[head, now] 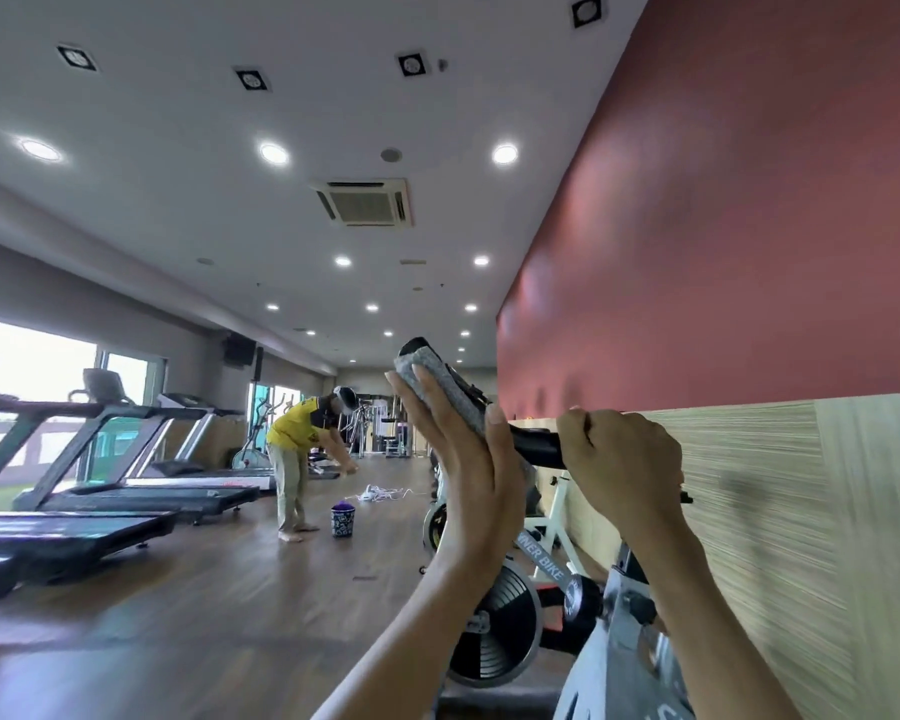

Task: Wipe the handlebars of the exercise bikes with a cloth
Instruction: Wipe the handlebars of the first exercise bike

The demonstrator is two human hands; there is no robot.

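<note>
The left hand (pixel 458 459) pinches the cloth (pixel 437 379) round the handlebar (pixel 536 446) tip. The right hand (pixel 619 459) grips the bar, which points up and left.

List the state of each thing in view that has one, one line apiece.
cloth, wrapped over the handlebar's end, clamped there between the fingers and thumb of the left hand.
handlebar, gripped by the right hand.
ceiling lights, on.
bucket, upright.
treadmills, nobody on them.
</note>
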